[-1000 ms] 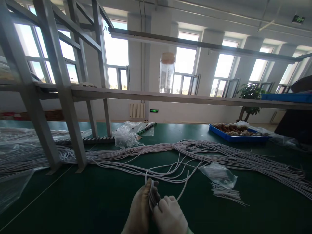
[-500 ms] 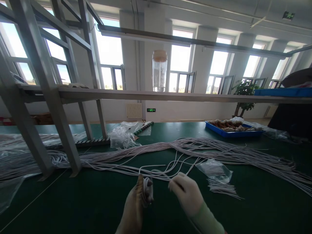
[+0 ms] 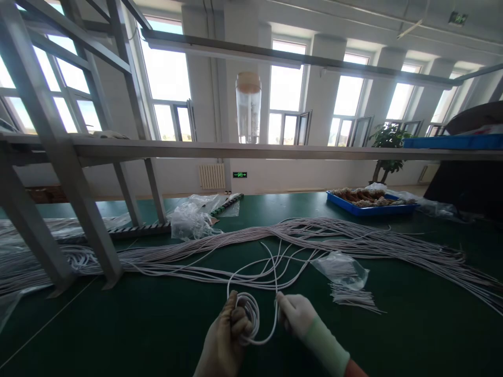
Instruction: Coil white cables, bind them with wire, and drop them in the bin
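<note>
Two gloved hands show in our head view, low at six o'clock. Our left hand [image 3: 228,335] is curled tight around one small coil of white cord [image 3: 248,314], gripped at the hand's two o'clock. Our right hand [image 3: 295,314] pinches the cord's loose strand between closed fingers, at three o'clock from the coil. One long bundle of cords [image 3: 353,241] lies across the green table [image 3: 118,324] at twelve o'clock, with one clear bag [image 3: 341,268] and one blue tray [image 3: 371,209] toward two o'clock.
</note>
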A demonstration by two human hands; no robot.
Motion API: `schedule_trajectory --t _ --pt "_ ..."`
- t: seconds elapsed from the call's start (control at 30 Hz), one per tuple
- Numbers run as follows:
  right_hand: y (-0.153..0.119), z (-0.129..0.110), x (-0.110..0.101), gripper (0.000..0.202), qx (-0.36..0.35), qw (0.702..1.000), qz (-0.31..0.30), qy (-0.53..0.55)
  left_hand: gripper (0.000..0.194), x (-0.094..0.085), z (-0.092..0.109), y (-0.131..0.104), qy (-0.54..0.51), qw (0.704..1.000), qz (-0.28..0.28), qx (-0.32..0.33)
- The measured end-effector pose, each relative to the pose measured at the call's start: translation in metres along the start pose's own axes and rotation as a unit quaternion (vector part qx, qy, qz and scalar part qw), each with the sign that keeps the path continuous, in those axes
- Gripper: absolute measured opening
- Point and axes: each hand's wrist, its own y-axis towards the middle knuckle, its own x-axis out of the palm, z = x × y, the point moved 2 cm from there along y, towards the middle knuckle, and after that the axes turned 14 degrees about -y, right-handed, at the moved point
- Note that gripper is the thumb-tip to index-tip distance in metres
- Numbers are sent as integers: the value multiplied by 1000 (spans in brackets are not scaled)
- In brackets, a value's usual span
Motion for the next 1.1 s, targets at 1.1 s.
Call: schedule_trajectory --t 1.1 --pt "-38 -4 37 75 -186 970 -6 154 48 22 -23 0 -100 966 -45 -233"
